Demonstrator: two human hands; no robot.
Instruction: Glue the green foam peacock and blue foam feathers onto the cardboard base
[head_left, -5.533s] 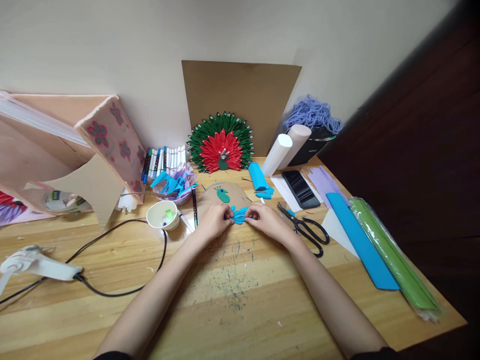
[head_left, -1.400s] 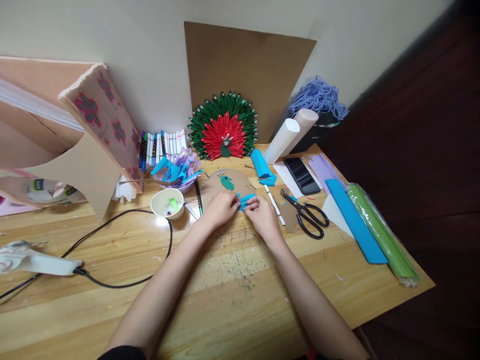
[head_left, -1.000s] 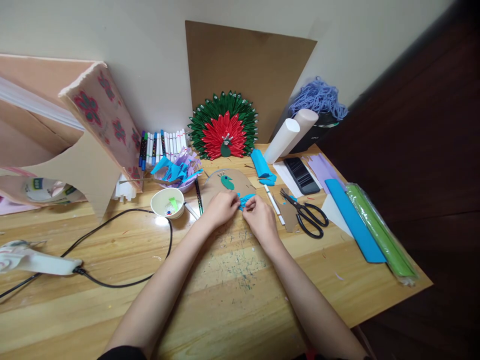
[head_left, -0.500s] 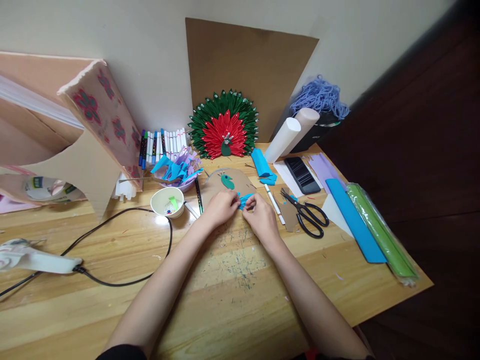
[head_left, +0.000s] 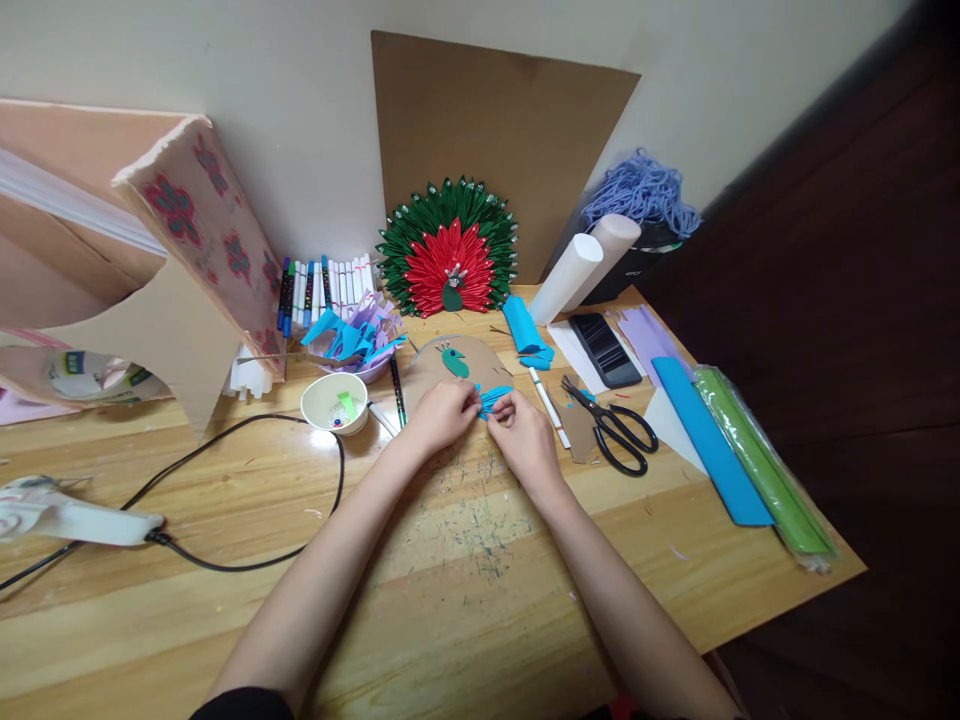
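Observation:
My left hand (head_left: 441, 416) and my right hand (head_left: 523, 436) meet at the middle of the wooden table (head_left: 465, 580). Both pinch a small bunch of folded blue paper petals (head_left: 493, 398) between their fingertips. The petals lie on the near edge of a brown cardboard semicircle (head_left: 480, 364) that carries a small green paper peacock (head_left: 453, 360). Behind it, a finished fan-shaped peacock (head_left: 448, 262) of red and green petals leans on a cardboard sheet (head_left: 502, 140).
Black scissors (head_left: 616, 432), a white pen (head_left: 549, 406), a phone (head_left: 601, 350) and blue (head_left: 708, 440) and green paper rolls (head_left: 760, 462) lie right. A white cup (head_left: 334, 404), a bowl of paper scraps (head_left: 352, 344), markers (head_left: 324, 290) and a corded glue gun (head_left: 60, 514) lie left.
Since 5.5 s ago the view has shifted and my right hand has drawn in closer to my left on the blue petals. Over the last second both hands barely move.

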